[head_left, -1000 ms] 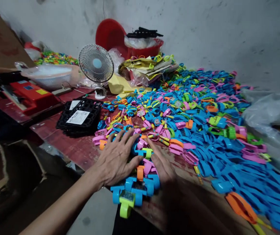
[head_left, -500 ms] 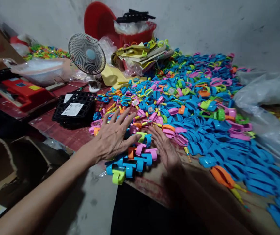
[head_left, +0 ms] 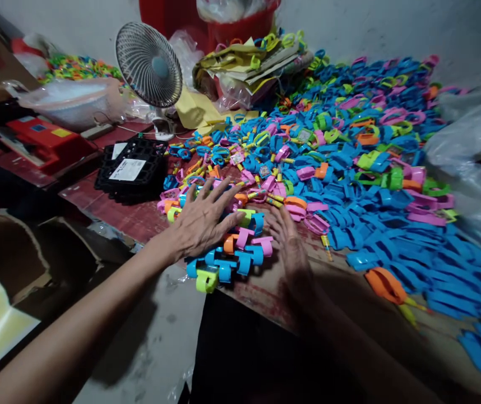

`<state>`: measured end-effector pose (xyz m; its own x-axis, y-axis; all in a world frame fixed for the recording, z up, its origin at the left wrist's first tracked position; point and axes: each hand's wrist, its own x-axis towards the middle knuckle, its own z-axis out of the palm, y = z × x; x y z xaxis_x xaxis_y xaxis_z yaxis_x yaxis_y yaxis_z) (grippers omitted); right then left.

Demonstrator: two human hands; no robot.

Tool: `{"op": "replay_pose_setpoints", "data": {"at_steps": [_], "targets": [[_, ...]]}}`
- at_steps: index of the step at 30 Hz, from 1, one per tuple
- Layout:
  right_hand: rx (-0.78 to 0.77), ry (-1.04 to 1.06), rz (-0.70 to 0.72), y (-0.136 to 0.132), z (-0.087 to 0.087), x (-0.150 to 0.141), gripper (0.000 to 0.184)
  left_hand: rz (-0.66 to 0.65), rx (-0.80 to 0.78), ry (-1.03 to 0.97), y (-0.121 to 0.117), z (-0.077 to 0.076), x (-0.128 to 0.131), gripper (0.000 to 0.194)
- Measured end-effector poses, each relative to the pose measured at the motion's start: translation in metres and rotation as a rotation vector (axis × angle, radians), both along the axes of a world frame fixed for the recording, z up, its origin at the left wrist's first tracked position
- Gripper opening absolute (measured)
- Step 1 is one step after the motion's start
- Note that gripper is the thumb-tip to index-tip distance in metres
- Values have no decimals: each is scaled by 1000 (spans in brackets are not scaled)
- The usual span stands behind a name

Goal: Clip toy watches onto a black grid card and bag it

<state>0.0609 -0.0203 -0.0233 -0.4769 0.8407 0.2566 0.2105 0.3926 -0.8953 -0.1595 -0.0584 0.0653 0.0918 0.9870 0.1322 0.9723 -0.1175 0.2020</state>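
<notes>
My left hand (head_left: 202,219) lies flat with fingers spread on a small heap of coloured plastic watch bands (head_left: 232,255) at the near edge of the red table (head_left: 106,209). My right hand (head_left: 288,241) rests open on the right side of the same heap, fingers stretched forward. The heap holds blue, pink, orange and lime pieces; a lime one (head_left: 206,280) hangs over the table's edge. Behind and to the right spreads a large pile of mostly blue bands (head_left: 375,168).
A small desk fan (head_left: 148,64) stands at the back left, next to a black tray stack (head_left: 133,174) with a white label. A red device (head_left: 47,143), a plastic-covered basin (head_left: 70,104), red buckets (head_left: 240,25), papers and a clear plastic bag (head_left: 471,146) surround the pile. Cardboard (head_left: 22,264) lies below left.
Both hands stay spread on the heap, which has slid slightly back from the edge. The view has tilted down and shifted, so the fan and buckets sit higher in frame.
</notes>
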Motion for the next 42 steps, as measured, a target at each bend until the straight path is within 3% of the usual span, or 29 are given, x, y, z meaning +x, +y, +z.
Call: {"op": "replay_pose_setpoints", "data": {"at_steps": [3,6,10,16,22,26,29,34,38,42], "targets": [[31,-69,-114,3,-6,20,39,-57,39,9,-11,13,6,61],[159,-248,-30,-3,-14,27,21,-156,43,35,-23,22,19,72],[345,-312,115,-3,-27,16,28,-239,-54,61,-27,12,30,83],[437,-348,286,15,-38,6,25,-283,-78,67,-21,-1,24,77],[526,-314,205,9,-48,8,27,-238,-50,79,-23,-4,29,70],[455,-388,214,10,-45,5,29,-242,-56,45,-21,0,31,66],[401,-430,236,10,-37,6,30,-252,-71,-57,-25,15,28,67],[239,-389,160,3,-18,17,28,-99,89,-285,-56,41,13,43],[27,-227,219,3,-7,12,35,-117,109,-146,-79,27,16,42],[-184,-70,308,5,-9,-2,44,-74,131,8,-76,1,30,40]]}}
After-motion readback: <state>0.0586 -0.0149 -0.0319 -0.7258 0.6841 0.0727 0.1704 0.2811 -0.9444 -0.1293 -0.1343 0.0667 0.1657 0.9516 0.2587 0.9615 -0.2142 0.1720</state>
